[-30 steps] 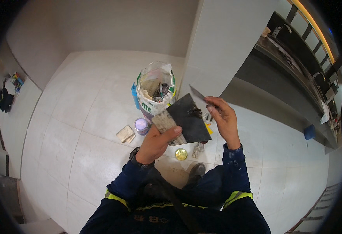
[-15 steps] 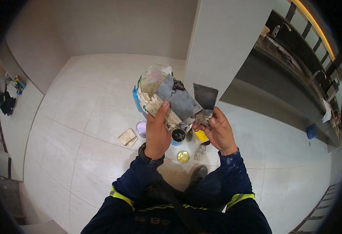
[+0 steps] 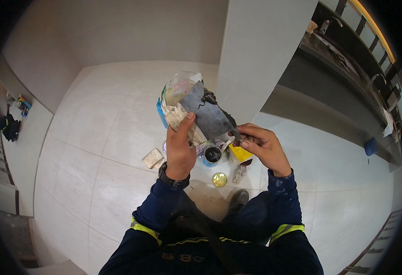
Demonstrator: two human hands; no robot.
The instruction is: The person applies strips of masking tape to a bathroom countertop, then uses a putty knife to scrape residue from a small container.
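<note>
My left hand (image 3: pixel 181 151) is closed on a flat grey plate (image 3: pixel 210 120), thumb on top. Dark paste (image 3: pixel 209 96) lies along the plate's far edge. A worn, beige-smeared part (image 3: pixel 178 115) shows by the left thumb; I cannot tell whether it belongs to the plate. My right hand (image 3: pixel 266 145) pinches a small dark-bladed scraper (image 3: pixel 234 130) at the plate's right edge. The blade is tilted and seen nearly edge-on. Below the plate, an open tin (image 3: pixel 213 155) of dark paste stands on the floor.
A clear plastic bag (image 3: pixel 176 87) and a blue bottle (image 3: pixel 161 114) stand behind the plate. Around the tin lie beige pieces (image 3: pixel 153 158), a gold lid (image 3: pixel 219 179) and a yellow item (image 3: pixel 241 154). A wall column (image 3: pixel 260 50) and a dark counter (image 3: pixel 343 87) rise to the right.
The right hand has turned the scraper from its broad face to nearly edge-on and brought it against the plate's right edge. The left hand has shifted slightly left with the plate.
</note>
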